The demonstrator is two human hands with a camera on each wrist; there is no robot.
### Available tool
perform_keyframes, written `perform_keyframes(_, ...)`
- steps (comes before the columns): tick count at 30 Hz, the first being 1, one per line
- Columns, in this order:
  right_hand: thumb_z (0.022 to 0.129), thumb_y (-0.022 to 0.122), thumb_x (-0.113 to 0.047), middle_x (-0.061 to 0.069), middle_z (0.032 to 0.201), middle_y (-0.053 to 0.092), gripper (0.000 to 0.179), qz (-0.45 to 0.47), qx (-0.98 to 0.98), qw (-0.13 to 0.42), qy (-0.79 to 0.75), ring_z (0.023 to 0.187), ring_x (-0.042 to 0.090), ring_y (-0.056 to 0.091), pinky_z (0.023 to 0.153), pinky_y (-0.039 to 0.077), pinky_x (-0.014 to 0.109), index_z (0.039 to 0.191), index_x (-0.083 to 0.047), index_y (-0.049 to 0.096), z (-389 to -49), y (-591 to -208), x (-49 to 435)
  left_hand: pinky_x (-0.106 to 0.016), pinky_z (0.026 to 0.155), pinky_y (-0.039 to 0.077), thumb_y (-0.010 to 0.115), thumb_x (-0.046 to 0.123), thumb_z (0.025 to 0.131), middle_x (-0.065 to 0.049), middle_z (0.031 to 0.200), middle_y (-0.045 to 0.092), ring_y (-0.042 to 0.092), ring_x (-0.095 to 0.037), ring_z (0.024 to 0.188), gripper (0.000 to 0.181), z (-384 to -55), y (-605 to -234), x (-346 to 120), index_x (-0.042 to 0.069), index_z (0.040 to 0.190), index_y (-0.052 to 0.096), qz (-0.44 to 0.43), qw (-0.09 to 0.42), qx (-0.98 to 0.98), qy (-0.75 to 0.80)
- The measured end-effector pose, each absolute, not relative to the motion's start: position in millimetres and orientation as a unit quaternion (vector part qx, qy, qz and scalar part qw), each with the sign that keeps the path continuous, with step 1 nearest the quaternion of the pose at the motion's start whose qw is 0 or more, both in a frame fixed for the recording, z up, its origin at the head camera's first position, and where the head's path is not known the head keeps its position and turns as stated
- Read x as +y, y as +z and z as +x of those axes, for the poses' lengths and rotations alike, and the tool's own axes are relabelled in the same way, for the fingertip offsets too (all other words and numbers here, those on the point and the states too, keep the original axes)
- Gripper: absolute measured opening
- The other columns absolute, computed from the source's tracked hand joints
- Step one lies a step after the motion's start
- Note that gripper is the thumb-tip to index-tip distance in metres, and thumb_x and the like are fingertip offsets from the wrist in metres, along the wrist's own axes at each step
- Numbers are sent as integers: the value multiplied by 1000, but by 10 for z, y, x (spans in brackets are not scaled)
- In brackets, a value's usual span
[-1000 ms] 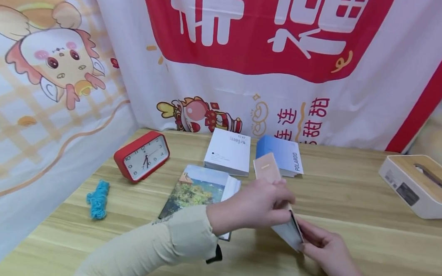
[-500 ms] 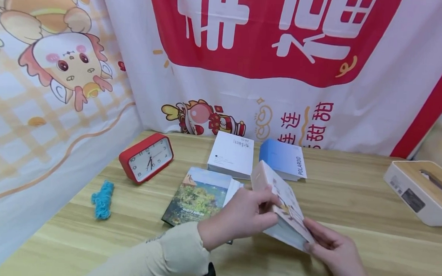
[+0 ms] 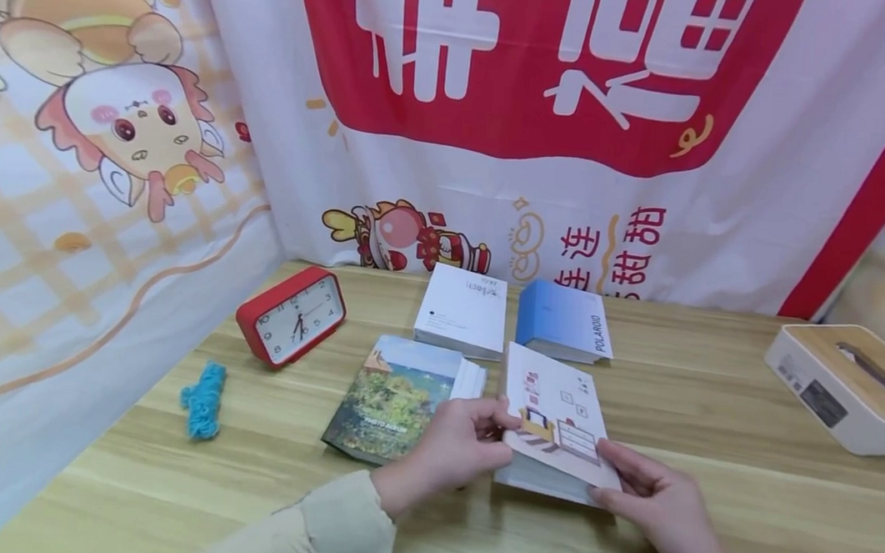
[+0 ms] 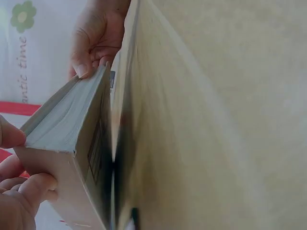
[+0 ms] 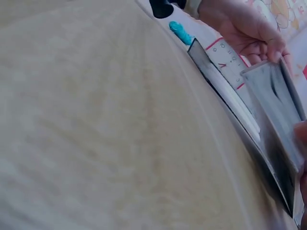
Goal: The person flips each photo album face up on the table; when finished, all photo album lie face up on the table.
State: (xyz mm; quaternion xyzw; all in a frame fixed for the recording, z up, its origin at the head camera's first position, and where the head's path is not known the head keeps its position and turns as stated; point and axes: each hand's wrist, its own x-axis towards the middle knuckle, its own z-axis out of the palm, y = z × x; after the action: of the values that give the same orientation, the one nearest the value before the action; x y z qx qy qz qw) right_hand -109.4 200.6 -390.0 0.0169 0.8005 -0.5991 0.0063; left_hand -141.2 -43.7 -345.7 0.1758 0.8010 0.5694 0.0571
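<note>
A thick album (image 3: 556, 399) with a pale illustrated cover is between both hands, cover up and near edge raised off the table. My left hand (image 3: 456, 444) pinches its left side near the front corner. At the right near corner, my right hand (image 3: 656, 496) grips it with the thumb on the page-edge side. The left wrist view shows the album's page edges (image 4: 67, 112) and beige spine (image 4: 62, 177). Just left of it lies another photo album (image 3: 398, 399) with a landscape cover, partly behind my left hand.
At the back lie a white book (image 3: 462, 309) and a blue POLAROID album (image 3: 566, 321). A red alarm clock (image 3: 292, 316) and a bundle of blue yarn (image 3: 204, 401) are on the left. On the far right stands a tissue box (image 3: 842, 385) with a wooden lid.
The album has turned from standing on edge to lying nearly flat, cover up, and come lower. My left hand has moved left and down with it; my right hand keeps its corner.
</note>
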Motion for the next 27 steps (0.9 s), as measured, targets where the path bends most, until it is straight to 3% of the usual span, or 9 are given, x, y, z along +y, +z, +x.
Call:
perform_keyframes(10,65,81,-9,15,137,45,74,31,784,51,-618,108,-12,45,86,43,10,131,1,49,-1100,-3951,1983,-18,81,51,63,-10,62,-19,125,56,54,-24,118,28,-1396,-3595,-453,4,86,69,169,75,806,562)
perform_keyframes(17,64,83,-14,13,137,46,75,42,803,58,-591,116,1,45,87,45,14,132,-5,51,-1126,-3916,1956,-20,85,50,69,-5,64,-11,132,53,52,-22,121,31,-1404,-3545,-497,12,90,69,174,85,851,488)
perform_keyframes(19,65,82,-14,13,135,48,73,29,812,56,-580,115,1,47,87,45,14,131,-5,52,-1125,-3897,1961,-23,88,49,70,-1,66,-9,135,51,53,-21,119,31,-1405,-3505,-522,15,93,68,190,86,872,442)
perform_keyframes(23,69,80,-15,16,133,51,68,-20,835,56,-547,109,-1,52,86,46,13,130,-1,51,-1111,-3816,1989,-31,81,51,73,12,72,-7,135,52,61,-23,101,34,-1391,-3398,-633,21,104,66,224,100,902,357)
perform_keyframes(27,79,73,-24,15,129,54,58,-67,878,18,-474,107,14,60,83,49,16,129,-3,53,-1137,-3632,2070,-40,82,51,70,22,77,-7,130,55,59,-29,102,43,-1403,-3256,-811,22,119,60,232,111,909,328)
